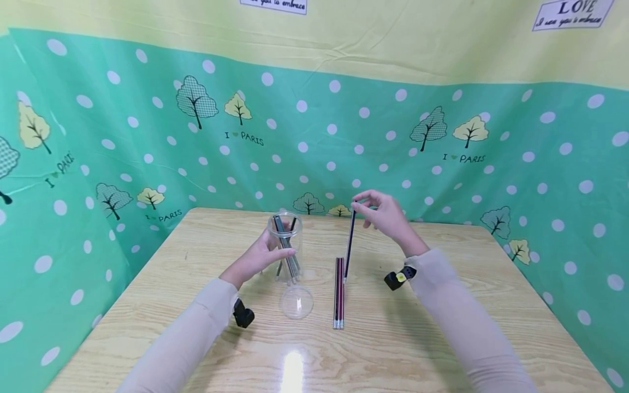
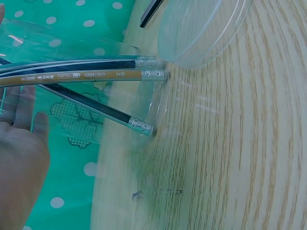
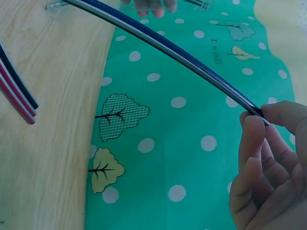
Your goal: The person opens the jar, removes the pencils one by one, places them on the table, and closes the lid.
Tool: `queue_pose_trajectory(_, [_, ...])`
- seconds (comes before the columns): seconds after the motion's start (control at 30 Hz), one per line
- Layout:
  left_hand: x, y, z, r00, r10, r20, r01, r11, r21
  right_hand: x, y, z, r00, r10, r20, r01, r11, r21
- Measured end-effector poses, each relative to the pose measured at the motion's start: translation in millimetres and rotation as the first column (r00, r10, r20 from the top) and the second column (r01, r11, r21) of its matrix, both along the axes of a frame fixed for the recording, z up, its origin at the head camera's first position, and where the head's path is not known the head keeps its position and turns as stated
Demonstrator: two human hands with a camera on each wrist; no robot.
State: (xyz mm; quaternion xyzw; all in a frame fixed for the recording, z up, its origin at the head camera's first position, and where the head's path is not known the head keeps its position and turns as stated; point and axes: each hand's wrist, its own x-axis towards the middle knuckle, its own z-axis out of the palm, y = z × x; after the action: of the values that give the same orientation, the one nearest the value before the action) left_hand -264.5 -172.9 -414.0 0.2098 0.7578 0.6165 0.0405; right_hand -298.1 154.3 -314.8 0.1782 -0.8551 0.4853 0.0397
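Pale wood-grain table (image 1: 373, 355) beneath clear plastic cylindrical jar (image 1: 296, 240); green white-dotted, tree-printed cloth (image 1: 314, 125) behind jar. In jar: dark pencils (image 2: 91, 102), one tan pencil (image 2: 91, 75), eraser ends down. Around jar: left hand (image 1: 260, 259), fingers curled, grasping. Just in front of jar: round clear lid (image 1: 297, 303). Right of jar: row of dark and red striped pencils (image 1: 339, 295); farther right, right hand (image 1: 380, 213), fingertips pinching upper end of tilted dark-blue striped pencil (image 1: 350, 240).

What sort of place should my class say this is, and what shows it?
Probably a makeshift indoor recording booth: patterned fabric hangs behind and beside a wooden table, and small black devices, apparently cameras, are worn at both wrists.
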Motion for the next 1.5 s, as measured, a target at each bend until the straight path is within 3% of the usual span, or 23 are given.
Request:
queue_pose_trajectory(0.43, [0.7, 0.7, -0.7, 1.0, -0.009, 0.007, 0.008, 1.0, 0.021, -11.2, 6.4, -37.5, 0.984, 0.021, 0.179, -0.033, 0.997, 0.066])
queue_pose_trajectory(0.83, [0.7, 0.8, -0.3, 1.0, -0.012, -0.002, 0.012, 0.999, 0.03, -14.6, 7.1, -72.9, 0.948, 0.027, 0.318, -0.063, 0.993, 0.102])
queue_pose_trajectory(1.5, [-1.2, 0.1, -2.7, 1.0, -0.014, 0.002, 0.014, 1.0, 0.021, -12.5, 5.3, -118.5, 0.902, 0.017, 0.432, -0.048, 0.997, 0.062])
